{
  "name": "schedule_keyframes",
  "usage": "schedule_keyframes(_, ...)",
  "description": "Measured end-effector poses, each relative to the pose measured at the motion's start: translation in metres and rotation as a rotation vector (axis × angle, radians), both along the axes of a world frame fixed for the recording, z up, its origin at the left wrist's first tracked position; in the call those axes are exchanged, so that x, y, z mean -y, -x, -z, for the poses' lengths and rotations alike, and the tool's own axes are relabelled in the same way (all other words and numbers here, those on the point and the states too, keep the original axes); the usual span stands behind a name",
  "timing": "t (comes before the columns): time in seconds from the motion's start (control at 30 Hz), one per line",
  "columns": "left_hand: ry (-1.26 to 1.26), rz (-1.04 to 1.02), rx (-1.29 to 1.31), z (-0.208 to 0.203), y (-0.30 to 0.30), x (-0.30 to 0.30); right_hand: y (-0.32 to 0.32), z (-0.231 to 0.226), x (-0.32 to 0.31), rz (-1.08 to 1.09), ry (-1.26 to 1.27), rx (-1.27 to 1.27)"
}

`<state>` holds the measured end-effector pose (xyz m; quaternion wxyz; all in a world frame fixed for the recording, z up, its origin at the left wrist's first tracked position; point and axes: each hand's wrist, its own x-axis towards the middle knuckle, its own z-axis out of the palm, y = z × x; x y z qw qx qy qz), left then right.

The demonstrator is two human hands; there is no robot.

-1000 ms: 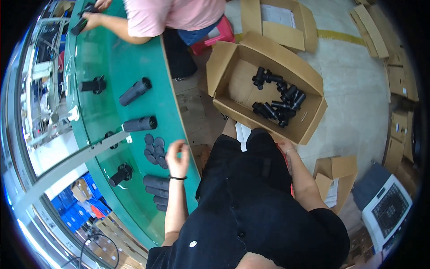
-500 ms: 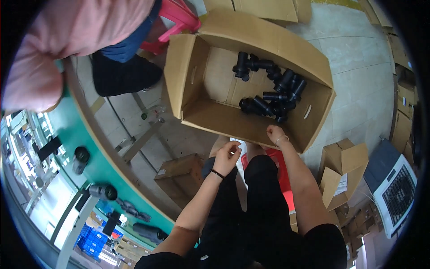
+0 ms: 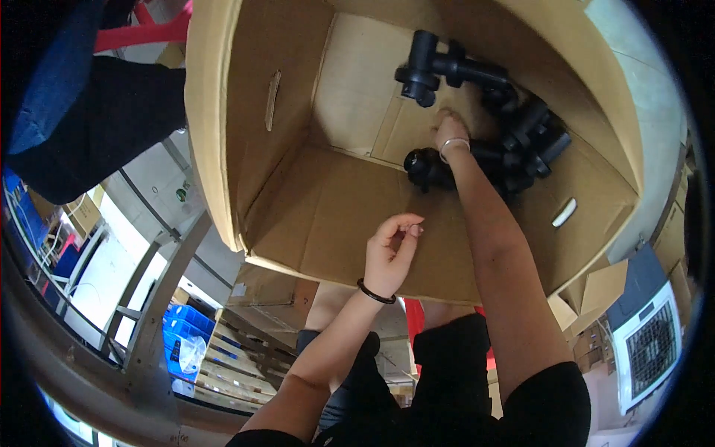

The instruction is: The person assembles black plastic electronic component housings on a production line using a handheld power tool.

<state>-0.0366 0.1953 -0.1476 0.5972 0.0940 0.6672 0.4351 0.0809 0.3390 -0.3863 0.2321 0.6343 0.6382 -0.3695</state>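
Inside a large open cardboard box (image 3: 313, 216), my right hand (image 3: 451, 128) reaches down between the black plastic fittings, which look like short tubes with side joints. Its fingers point away from me and are partly hidden, so their grip does not show. Just beyond it lies a T-shaped black fitting (image 3: 421, 65). Another black fitting (image 3: 428, 168) is close by its wrist, and several more are heaped to the right (image 3: 532, 138). My left hand (image 3: 393, 249) hovers above the box's near wall, fingers curled and thumb close to the forefinger, with nothing visible in it.
At the left, a person's dark-clothed leg (image 3: 97, 127) is beside the box, near a red stool (image 3: 145, 33). Grey metal framing (image 3: 167, 261) runs along the left. Blue crates (image 3: 186, 335) stand lower left. A smaller carton (image 3: 596, 294) and a grey-white slatted unit (image 3: 652, 350) sit at the right.
My view has moved closer over the box. The right hand has gone from the near edge deep in among the fittings. My left hand has moved over the box's near side, still curled.
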Motion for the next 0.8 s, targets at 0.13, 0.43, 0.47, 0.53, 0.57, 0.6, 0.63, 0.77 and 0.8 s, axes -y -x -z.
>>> schedule_keyframes(0.13,0.013,-0.067,0.120,0.008,-0.005,-0.015,0.007,0.043,-0.017,0.160,-0.117,-0.003)
schedule_keyframes(0.43,0.129,-0.068,0.300,0.011,-0.005,-0.015,0.001,0.077,-0.021,0.237,-0.419,-0.113)
schedule_keyframes(0.47,0.105,-0.103,0.306,0.012,-0.005,-0.014,-0.005,0.073,-0.021,0.204,-0.284,-0.107)
schedule_keyframes(0.53,0.144,-0.178,0.292,0.014,-0.010,-0.012,-0.036,0.063,-0.017,0.138,-0.152,-0.213)
schedule_keyframes(0.57,0.189,-0.253,0.270,0.015,-0.013,-0.015,-0.055,0.056,-0.006,0.105,-0.148,-0.332)
schedule_keyframes(0.6,0.187,-0.258,0.251,0.016,-0.008,-0.017,-0.044,0.028,0.007,0.218,0.114,-0.558)
schedule_keyframes(0.63,0.344,-0.366,0.285,0.016,0.000,-0.022,-0.026,-0.019,0.017,0.323,0.384,-0.778)
schedule_keyframes(0.77,0.414,-0.502,0.520,0.007,0.004,-0.047,-0.002,-0.161,0.023,-0.307,0.287,-0.945)
schedule_keyframes(0.8,0.278,-0.479,0.599,0.011,0.005,-0.041,0.008,-0.167,0.023,-0.314,0.311,-1.016)
